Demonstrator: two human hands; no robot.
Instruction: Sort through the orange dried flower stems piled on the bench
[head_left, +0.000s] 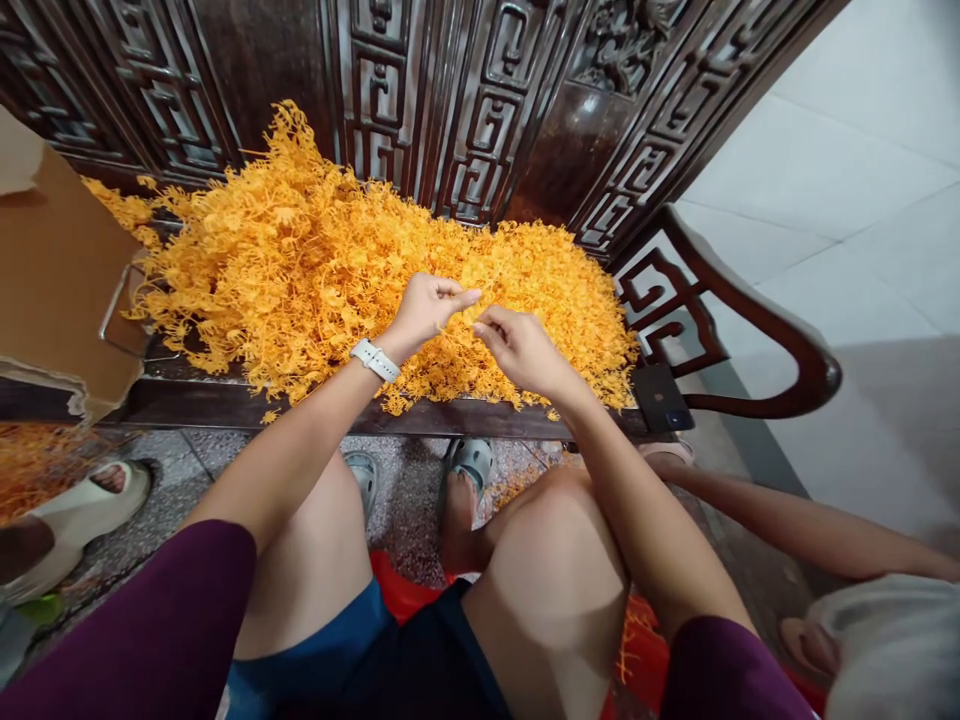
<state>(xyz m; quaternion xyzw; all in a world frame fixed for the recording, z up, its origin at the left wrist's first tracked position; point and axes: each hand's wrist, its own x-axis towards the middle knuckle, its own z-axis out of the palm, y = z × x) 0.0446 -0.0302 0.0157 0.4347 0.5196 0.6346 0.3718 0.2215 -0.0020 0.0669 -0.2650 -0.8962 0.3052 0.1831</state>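
Note:
A big heap of small orange plastic-looking, frilly pieces (300,240) covers a dark wooden bench seat (195,405). Over the right half of the heap I hold both hands close together. My left hand (429,308), with a white watch (375,360) on its wrist, has thumb and fingers pinched together and pointing right. My right hand (523,352) faces it with fingers curled in a pinch, a small gap between the two. Whatever sits in either pinch is too small to tell from the orange behind it.
A carved backrest (480,120) rises behind the heap, with a curved armrest (780,380) at right. A phone (664,398) lies by it. A cardboard box (67,260) stands left. Another person's arm (817,520) reaches in at right; another person's sandalled foot (112,490) shows left.

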